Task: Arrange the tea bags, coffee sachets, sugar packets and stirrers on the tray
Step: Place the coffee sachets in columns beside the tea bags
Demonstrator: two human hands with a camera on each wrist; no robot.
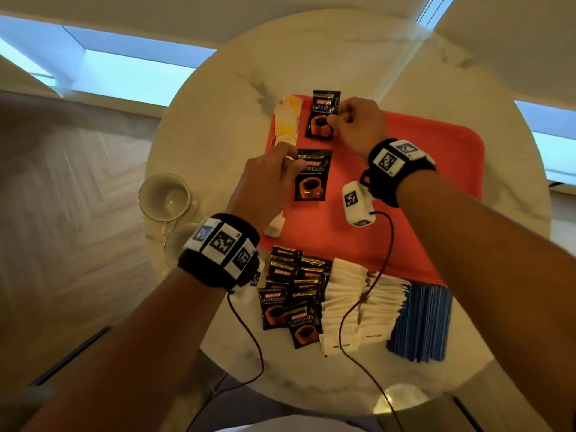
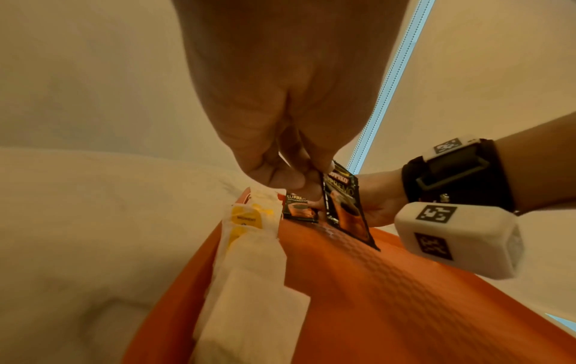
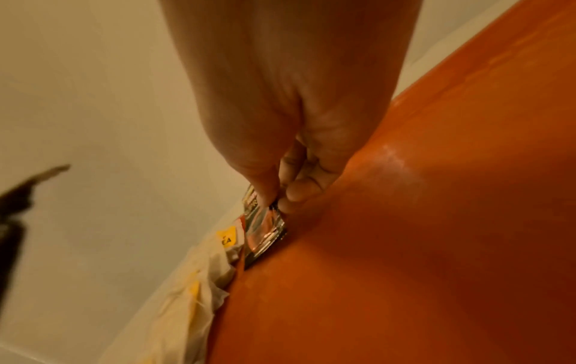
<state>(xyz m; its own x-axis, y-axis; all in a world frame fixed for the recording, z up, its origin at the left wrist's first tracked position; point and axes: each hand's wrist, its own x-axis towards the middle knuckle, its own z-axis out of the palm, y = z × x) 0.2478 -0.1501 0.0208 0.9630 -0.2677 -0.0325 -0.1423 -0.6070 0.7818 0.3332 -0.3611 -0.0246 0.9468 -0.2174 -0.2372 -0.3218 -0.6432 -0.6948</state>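
1. The tray [image 1: 436,169] lies on the round table [image 1: 218,88].
2. Tea bags [image 1: 288,120] run along the tray's left edge.
3. Two coffee sachets [image 1: 322,115] [image 1: 312,176] lie just right of them, one behind the other.
4. Before the tray: sachet pile [image 1: 291,294] left, sugar packets [image 1: 358,304] middle, stirrers [image 1: 420,322] right.
5. Two cups [image 1: 165,196] stand left of the tray.

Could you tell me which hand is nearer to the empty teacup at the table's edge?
Left. The left hand holds a coffee sachet just right of the teacup; the right hand is farther off, over the tray.
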